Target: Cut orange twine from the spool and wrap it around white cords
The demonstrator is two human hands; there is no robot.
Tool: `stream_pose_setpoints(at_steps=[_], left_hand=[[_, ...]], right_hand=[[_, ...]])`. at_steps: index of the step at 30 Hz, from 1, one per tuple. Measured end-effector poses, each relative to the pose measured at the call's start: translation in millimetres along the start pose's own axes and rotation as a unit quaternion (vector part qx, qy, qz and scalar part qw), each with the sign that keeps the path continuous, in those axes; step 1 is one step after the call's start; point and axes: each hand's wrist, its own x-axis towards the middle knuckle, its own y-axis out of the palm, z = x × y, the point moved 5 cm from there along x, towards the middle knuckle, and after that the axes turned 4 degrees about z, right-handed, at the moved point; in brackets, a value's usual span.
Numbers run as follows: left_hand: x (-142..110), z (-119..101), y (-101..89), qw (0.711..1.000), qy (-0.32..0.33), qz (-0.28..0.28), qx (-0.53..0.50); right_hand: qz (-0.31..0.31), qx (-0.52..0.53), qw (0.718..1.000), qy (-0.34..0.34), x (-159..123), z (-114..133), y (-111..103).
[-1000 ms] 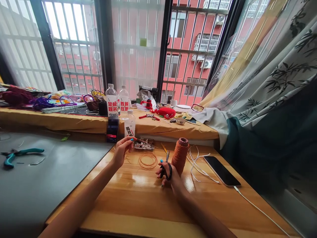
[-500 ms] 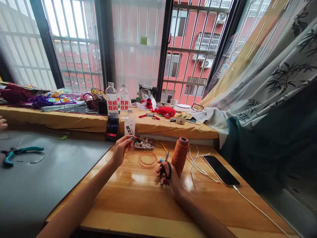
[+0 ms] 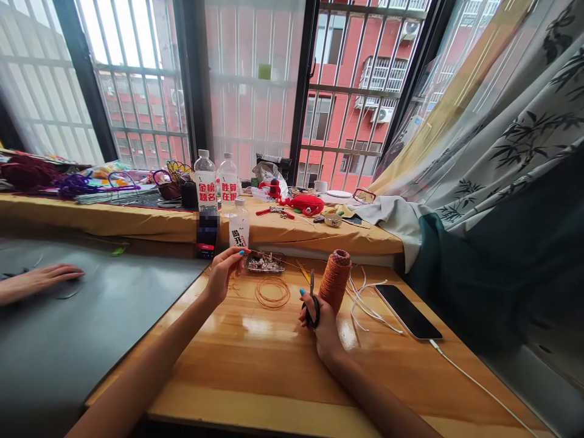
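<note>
My left hand (image 3: 227,272) pinches the end of a thin orange thread (image 3: 267,253) above the table, near a small clear tray of bits (image 3: 264,263). The thread runs right toward the cone of orange thread (image 3: 336,281), which leans slightly right. In my right hand (image 3: 322,319) are black-handled scissors (image 3: 312,304), fingers in the loops and blades pointing up and away, beside the cone. A loose coil of orange thread (image 3: 272,293) lies on the wood between my hands. Behind the scissors lies a yellow pencil-like stick (image 3: 303,270).
White cords (image 3: 365,304) and a phone (image 3: 408,311) with a charging cable lie at the right. Bottled water (image 3: 239,225) stands behind my left hand. Another person's hand (image 3: 55,277) rests on the grey mat (image 3: 137,286) at the left. A cloth-covered ledge (image 3: 292,234) carries craft items.
My right hand has shifted slightly right with the scissors, and their blades look closer together. The cone tilts more to the right. Another person's hand has reached over the teal-handled pliers at the left.
</note>
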Motion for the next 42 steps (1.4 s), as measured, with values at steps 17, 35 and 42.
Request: stream_pose_setpoints(at_steps=[17, 35, 42], left_hand=[[2.9, 20.6, 6.2, 0.992, -0.076, 0.065, 0.08], [-5.4, 52.8, 21.3, 0.883, 0.008, 0.185, 0.431], [-5.6, 56.0, 18.9, 0.831, 0.076, 0.199, 0.514]], right_hand=[[0.054, -0.024, 0.998, 0.031, 0.2, -1.1, 7.7], [0.093, -0.066, 0.993, -0.018, 2.0, 0.5, 12.7], [0.084, -0.06, 0.994, -0.028, 1.1, 5.2, 10.8]])
